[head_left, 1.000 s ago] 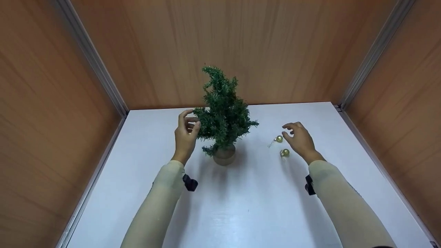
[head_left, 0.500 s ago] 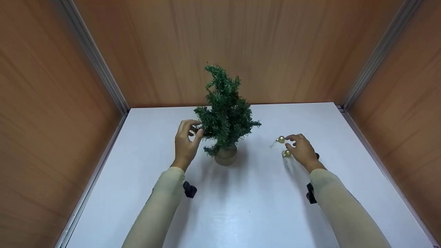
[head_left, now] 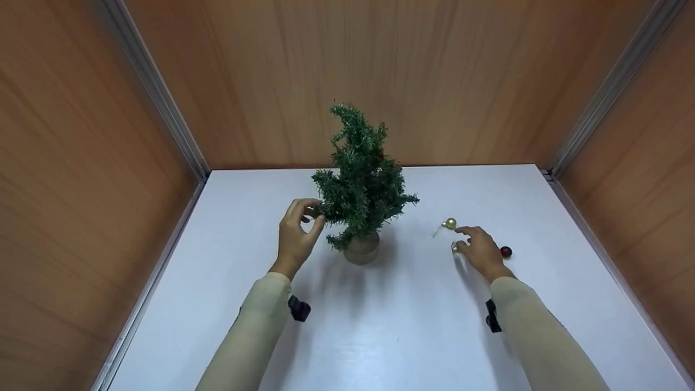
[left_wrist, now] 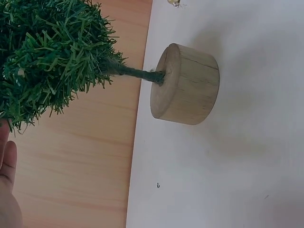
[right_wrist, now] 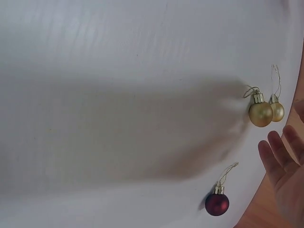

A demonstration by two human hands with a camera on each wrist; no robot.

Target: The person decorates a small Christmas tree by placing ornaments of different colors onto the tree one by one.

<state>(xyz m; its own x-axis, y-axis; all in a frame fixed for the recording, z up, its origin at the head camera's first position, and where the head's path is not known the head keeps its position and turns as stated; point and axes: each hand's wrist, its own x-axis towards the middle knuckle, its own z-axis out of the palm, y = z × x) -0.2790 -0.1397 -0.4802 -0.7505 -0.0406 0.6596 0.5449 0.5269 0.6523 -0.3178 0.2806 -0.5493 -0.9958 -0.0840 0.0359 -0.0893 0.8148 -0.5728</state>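
A small artificial Christmas tree stands on its round wooden base near the middle of the white table. At its left side, my left hand has loosely bent fingers against the lower branches; part of the fingertips is hidden by greenery. To the tree's right, my right hand hovers by two gold baubles, fingers relaxed and holding nothing. One gold bauble lies just beyond the fingertips; the nearer gold bauble is partly covered by the thumb in the head view. A dark red bauble lies right of that hand.
Wood-grain panels wall the table at the back and on both sides, with metal strips at the corners. Thin hanging loops are attached to the baubles. A small dark hook-shaped mark shows on the table.
My right hand has come down and nearer to me, over the near gold bauble, and the red bauble has come into view beside it. My left hand has moved lower along the tree's branches.
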